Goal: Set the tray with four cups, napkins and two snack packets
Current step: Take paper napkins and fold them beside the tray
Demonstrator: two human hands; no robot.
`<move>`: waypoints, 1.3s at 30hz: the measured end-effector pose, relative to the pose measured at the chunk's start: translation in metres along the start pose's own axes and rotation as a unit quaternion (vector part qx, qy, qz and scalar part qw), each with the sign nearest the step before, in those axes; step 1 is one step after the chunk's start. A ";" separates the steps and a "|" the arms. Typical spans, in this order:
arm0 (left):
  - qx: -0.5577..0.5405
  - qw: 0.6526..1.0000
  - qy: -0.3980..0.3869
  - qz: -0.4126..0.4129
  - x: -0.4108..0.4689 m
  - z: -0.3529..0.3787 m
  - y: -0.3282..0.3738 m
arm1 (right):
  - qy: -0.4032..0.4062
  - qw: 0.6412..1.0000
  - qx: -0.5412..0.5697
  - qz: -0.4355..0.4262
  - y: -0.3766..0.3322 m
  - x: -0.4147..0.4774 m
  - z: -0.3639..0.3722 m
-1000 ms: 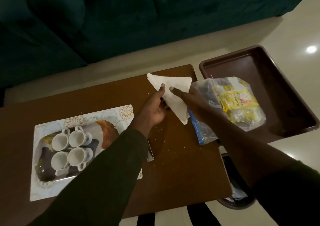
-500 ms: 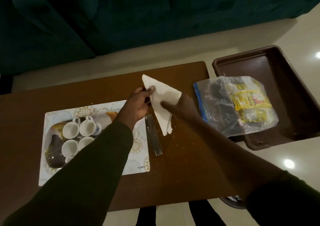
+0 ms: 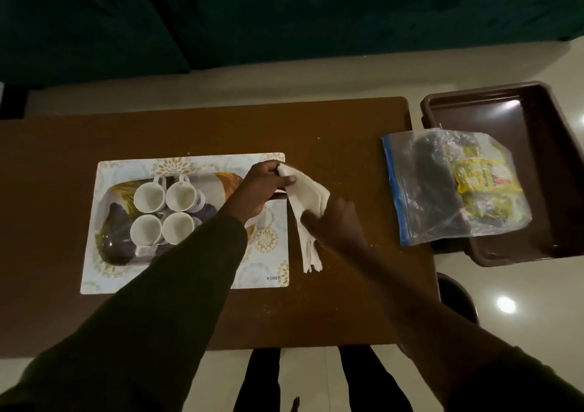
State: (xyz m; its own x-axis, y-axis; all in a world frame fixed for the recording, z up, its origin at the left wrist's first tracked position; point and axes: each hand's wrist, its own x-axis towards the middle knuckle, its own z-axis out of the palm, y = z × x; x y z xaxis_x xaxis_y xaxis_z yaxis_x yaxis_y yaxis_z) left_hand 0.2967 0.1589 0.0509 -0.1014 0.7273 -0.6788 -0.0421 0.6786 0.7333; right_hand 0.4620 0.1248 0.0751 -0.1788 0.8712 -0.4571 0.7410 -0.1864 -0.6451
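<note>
Several white cups (image 3: 164, 211) stand in a tight cluster on a clear tray (image 3: 115, 247), which rests on a patterned placemat (image 3: 262, 272). A stack of white napkins (image 3: 308, 203) hangs just right of the mat's edge. My left hand (image 3: 264, 187) pinches its upper corner and my right hand (image 3: 335, 225) holds its right side; the lower tips reach down to the table. Yellow snack packets sit inside a clear zip bag (image 3: 452, 187) at the right, lying partly in a brown bin.
The brown wooden table (image 3: 331, 301) carries the mat. A brown plastic bin (image 3: 543, 146) stands beside its right end. A dark round stool (image 3: 455, 294) is below the bin. A dark green sofa (image 3: 252, 16) runs along the far side.
Both hands have carried the napkins left and down, from above the table's middle toward the placemat's right edge. The stack now hangs narrower and folded.
</note>
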 end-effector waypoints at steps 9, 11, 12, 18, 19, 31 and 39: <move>0.117 0.991 0.037 0.048 0.003 -0.002 -0.002 | 0.014 0.999 -0.031 -0.006 0.004 -0.004 0.007; 0.173 0.981 0.058 0.066 0.005 -0.004 -0.006 | 0.010 0.998 -0.054 -0.008 0.005 -0.003 0.012; 0.202 0.974 0.063 0.077 0.005 -0.004 -0.007 | 0.012 0.998 -0.062 -0.019 0.005 -0.003 0.015; 0.267 0.954 0.054 0.128 0.009 0.002 -0.005 | 0.043 0.996 -0.058 -0.060 0.009 -0.013 0.018; 0.259 0.957 0.035 0.129 0.009 0.003 -0.004 | 0.040 0.995 -0.056 -0.065 0.010 -0.016 0.018; 0.392 0.901 0.015 0.187 0.016 0.006 -0.014 | 0.070 0.993 -0.053 -0.083 0.022 -0.031 0.030; 0.419 0.886 0.015 0.199 0.011 0.008 -0.011 | 0.085 0.988 -0.064 -0.113 0.025 -0.024 0.034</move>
State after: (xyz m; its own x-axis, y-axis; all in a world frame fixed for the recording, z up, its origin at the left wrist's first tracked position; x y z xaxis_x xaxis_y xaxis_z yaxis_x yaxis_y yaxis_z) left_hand 0.3037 0.1601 0.0348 0.0301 0.9317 -0.3619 0.7544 0.2164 0.6198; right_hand 0.4631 0.0841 0.0492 -0.2451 0.9499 -0.1937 0.7726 0.0707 -0.6309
